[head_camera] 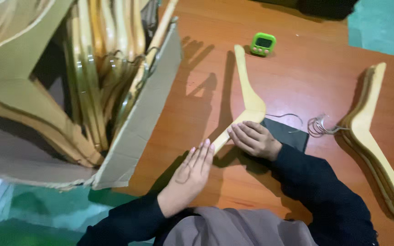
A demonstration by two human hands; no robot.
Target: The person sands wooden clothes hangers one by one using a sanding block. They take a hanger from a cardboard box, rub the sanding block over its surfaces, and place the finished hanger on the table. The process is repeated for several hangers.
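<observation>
A pale wooden hanger (248, 98) lies on the brown table (292, 77), its metal hook pointing right. My left hand (191, 173) lies flat with fingers straight, its fingertips touching the hanger's near arm end. My right hand (254, 139) rests palm down just below the hanger's bend, fingers curled over the edge of a dark cloth (288, 133) that lies under the hanger. Neither hand grips anything that I can see.
A stack of finished wooden hangers (372, 136) with hooks pointing left lies at the right. A big cardboard box (137, 123) full of several hangers stands at the left. A small green timer (263, 44) sits at the far side.
</observation>
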